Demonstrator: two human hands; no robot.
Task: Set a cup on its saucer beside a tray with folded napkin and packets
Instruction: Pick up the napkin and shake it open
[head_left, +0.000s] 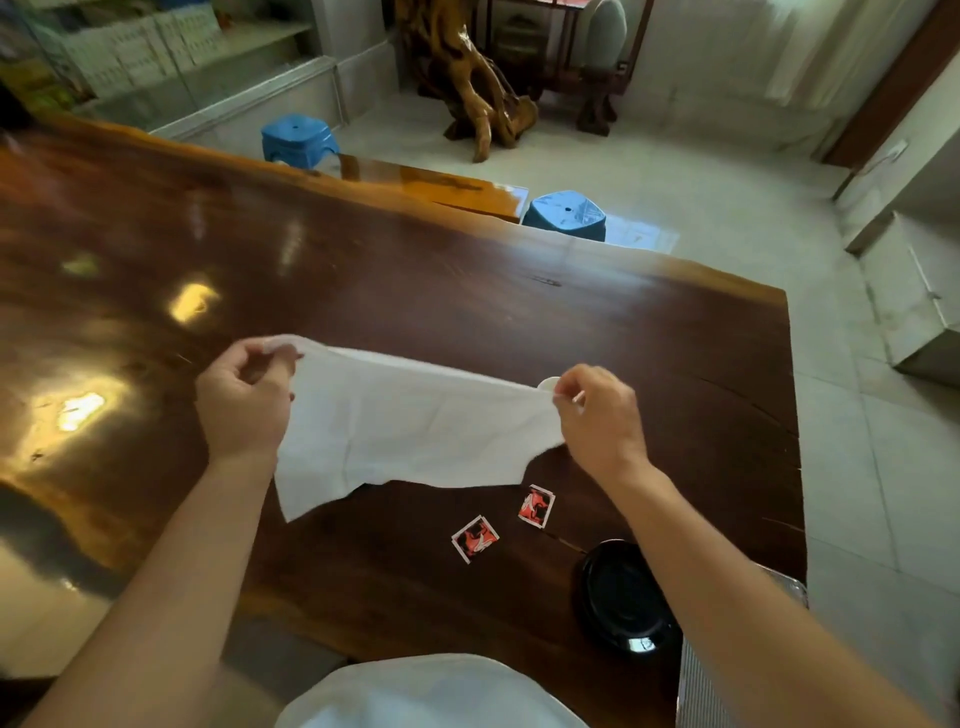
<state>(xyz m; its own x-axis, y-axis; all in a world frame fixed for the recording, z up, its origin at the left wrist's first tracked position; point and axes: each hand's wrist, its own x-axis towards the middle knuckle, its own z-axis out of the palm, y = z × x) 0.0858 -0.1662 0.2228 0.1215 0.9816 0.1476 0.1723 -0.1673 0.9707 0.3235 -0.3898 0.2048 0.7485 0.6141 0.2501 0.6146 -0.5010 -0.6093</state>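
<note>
my left hand and right hand each pinched a top corner of the napkin, held taut above the table so i could fold it. packets lay below, saucer near right.

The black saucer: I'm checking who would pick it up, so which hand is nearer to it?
Right. The right hand is up and slightly left of the saucer, pinching the napkin. The left hand holds the napkin's other end, far to the left.
</note>
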